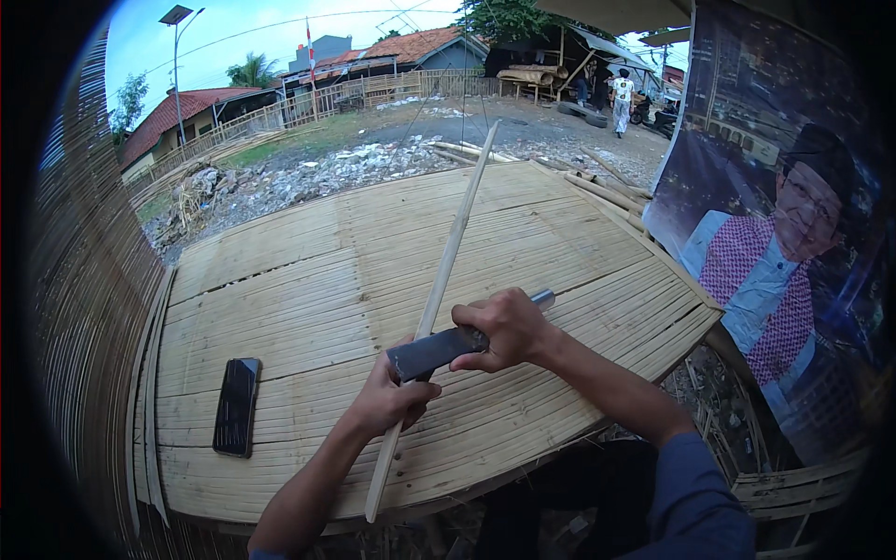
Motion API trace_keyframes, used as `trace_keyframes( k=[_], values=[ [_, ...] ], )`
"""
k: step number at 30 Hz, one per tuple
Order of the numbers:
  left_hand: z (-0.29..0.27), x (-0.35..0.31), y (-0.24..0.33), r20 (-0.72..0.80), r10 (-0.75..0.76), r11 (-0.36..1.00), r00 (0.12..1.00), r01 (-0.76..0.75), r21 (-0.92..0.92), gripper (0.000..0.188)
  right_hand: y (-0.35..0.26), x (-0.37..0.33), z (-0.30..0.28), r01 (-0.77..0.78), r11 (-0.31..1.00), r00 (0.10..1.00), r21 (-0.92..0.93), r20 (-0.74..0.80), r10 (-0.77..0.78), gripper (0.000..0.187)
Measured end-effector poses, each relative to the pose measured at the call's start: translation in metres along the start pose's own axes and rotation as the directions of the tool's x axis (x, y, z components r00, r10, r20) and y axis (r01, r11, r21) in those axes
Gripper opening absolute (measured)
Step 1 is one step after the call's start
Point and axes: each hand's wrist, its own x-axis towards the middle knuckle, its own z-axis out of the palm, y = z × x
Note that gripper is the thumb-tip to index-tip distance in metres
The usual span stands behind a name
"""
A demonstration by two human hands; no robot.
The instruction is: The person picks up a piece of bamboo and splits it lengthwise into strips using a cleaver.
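A long, pale bamboo strip slants over the bamboo platform, its far tip raised and its lower end near the front edge. My left hand is closed round it in its lower half. My right hand grips a knife with a broad dark blade; a silvery end sticks out behind the fist. The blade lies across the strip, right by my left thumb and fingers. Where the edge meets the bamboo is hidden by the blade and my left hand.
The slatted bamboo platform spreads out under both hands, with a black phone on its left. A woven bamboo screen stands at left and a printed banner hangs at right. Bamboo poles lie past the far right edge. A person is in the background.
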Motion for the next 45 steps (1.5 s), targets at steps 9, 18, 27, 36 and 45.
trace_keyframes(
  k=[9,18,27,36,45],
  values=[
    [0.001,0.001,-0.003,0.056,-0.083,0.996,0.995,0.084,-0.026,0.03,-0.002,-0.005,0.004,-0.039,0.996,0.999,0.085,-0.02,0.04,0.059],
    [0.004,-0.001,-0.004,0.026,0.049,0.999,0.998,-0.049,0.017,0.063,0.01,0.003,-0.006,-0.286,0.956,0.941,0.059,-0.17,0.292,0.061],
    [0.007,0.0,-0.003,0.043,-0.001,0.998,0.999,0.003,-0.06,0.065,-0.008,-0.003,-0.007,0.045,0.999,0.998,-0.008,-0.045,-0.045,0.063],
    [0.003,0.001,0.012,0.0,-0.087,0.994,0.996,0.086,-0.069,0.055,-0.01,0.004,-0.004,-0.108,0.987,0.994,0.118,0.0,0.108,0.06],
    [-0.027,0.009,-0.005,-0.165,0.023,0.969,0.986,-0.062,-0.238,0.052,-0.011,0.037,0.013,-0.139,0.971,0.989,0.195,0.074,0.126,0.061]
  ],
)
